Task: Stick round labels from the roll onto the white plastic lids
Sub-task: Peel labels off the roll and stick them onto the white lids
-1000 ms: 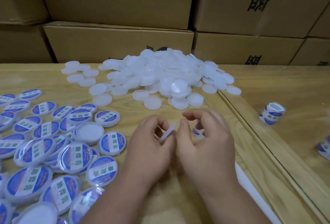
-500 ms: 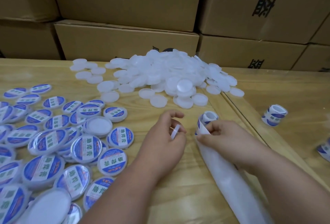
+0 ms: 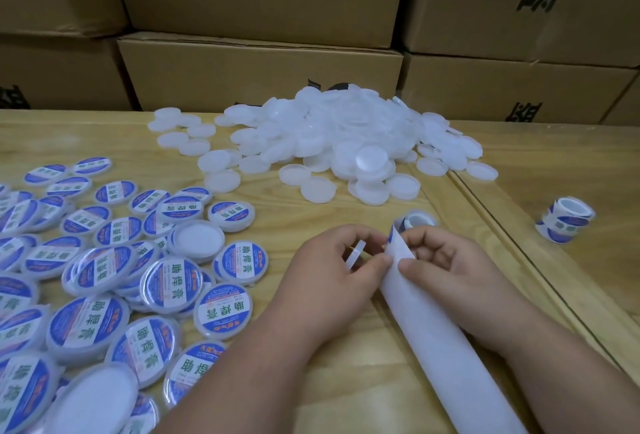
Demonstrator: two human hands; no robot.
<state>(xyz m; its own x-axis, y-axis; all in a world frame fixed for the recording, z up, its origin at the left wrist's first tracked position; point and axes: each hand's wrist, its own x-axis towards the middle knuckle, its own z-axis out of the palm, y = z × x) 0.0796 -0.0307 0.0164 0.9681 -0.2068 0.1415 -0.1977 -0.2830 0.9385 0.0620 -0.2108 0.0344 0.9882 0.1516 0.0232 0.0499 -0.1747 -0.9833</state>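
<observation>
Stacked brown cardboard boxes (image 3: 263,87) back the wooden table (image 3: 346,374) where your left hand (image 3: 332,274) pinches a bare white plastic lid (image 3: 356,255) at centre frame while your right hand (image 3: 446,267) grips the white backing strip (image 3: 436,336) of the label roll (image 3: 414,219).

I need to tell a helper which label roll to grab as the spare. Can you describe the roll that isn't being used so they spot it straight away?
Start at the pile of white lids on the wooden table, then look right, past the groove in the tabletop. The spare label roll stands there alone on its end; the roll in use sits by the right hand.
</observation>
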